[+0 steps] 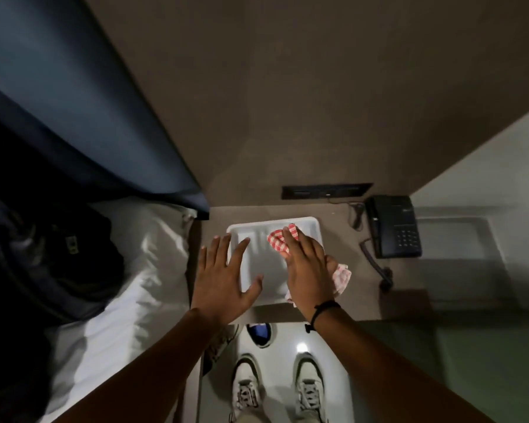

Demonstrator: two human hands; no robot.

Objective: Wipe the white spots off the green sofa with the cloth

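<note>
Left hand [223, 279]: we see it palm down, fingers spread wide apart, flat on the left edge of the white tray [306, 222], gripping nothing.
Right hand [307, 270]: palm down, fingers together and stretched flat, pressing the cloth [278, 243] onto the tray; a dark band circles the wrist.
Cloth: red-and-white checked fabric, crumpled, showing ahead of the fingertips and again at the hand's right side.
Tray: smooth, rectangular, rounded corners, on a tan bedside table [342, 236].
Telephone [393, 227]: dark plastic, keypad, coiled cord, right of the tray.
Pillow [153, 239]: white, creased, at left.
Green sofa: we cannot make one out.
</note>
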